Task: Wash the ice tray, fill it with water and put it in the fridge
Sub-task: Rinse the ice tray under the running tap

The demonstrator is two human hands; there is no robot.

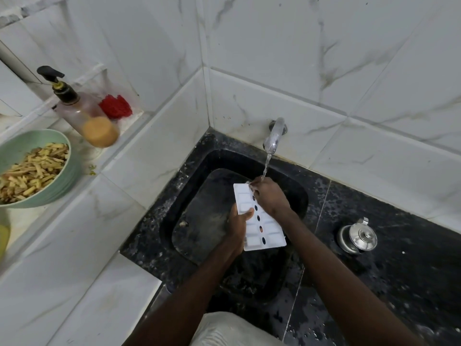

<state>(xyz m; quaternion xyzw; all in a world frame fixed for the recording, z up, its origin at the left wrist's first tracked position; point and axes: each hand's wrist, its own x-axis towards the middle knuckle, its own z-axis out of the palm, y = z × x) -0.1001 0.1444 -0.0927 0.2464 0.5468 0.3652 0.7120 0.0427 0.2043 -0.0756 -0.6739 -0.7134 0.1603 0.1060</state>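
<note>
**Technician A:** Report the position of the ice tray.

**Technician B:** The white ice tray (259, 218) is held over the black sink basin (199, 221), just right of frame centre. Its long axis runs from 11 o'clock to 5 o'clock. A row of dark oval slots runs down its middle, between two columns of rectangular cells.

**Technician A:** State of the left hand?

**Technician B:** The left hand (238, 227) is clamped on the tray's left long edge, at roughly 9 o'clock of the tray. The thumb lies across the top face; the fingers wrap underneath and are hidden.

**Technician A:** And the right hand?

**Technician B:** The right hand (270, 196) rests on the tray's far end, at 12 o'clock of the tray, fingers curled together against the surface. Whether it grips the edge or only presses on it cannot be determined.

**Technician A:** Water supply?

**Technician B:** The chrome tap (274, 134) projects from the marble-tiled wall at 12 o'clock of the basin. A water stream (266, 166) falls from it onto the right hand and the tray's far corner.

**Technician A:** Surrounding items?

**Technician B:** A steel lidded pot (358, 237) stands on the black granite counter (399, 270) at 3 o'clock of the tray. On the ledge at 10 o'clock stand a pump soap bottle (84, 116) and a red scrubber (116, 106). A green bowl (59, 178) of cut strips sits at 9 o'clock.
</note>
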